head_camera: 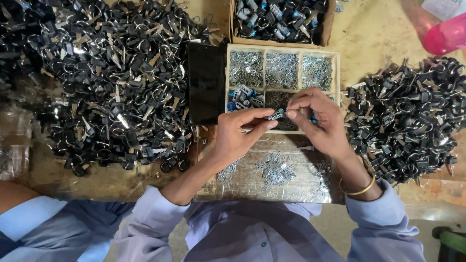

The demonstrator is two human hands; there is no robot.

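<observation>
My left hand [240, 133] pinches a small silver and blue lock part [275, 115] between thumb and forefinger. My right hand [318, 119] meets it from the right, its fingertips closed on the same part. Both hands hover over the front edge of a wooden divided tray [283, 48]. The tray's back compartments hold small silver metal pieces; the front ones hold blue and silver parts and dark tiny pieces. Below the hands, loose silver pieces [275, 170] lie on a shiny foil-covered board [301, 187].
A big heap of black padlocks with keys [111, 82] fills the left. A smaller heap [407, 121] lies at the right. A black phone [206, 82] lies left of the tray. A cardboard box of parts [281, 19] sits behind it, a pink bottle [444, 36] at top right.
</observation>
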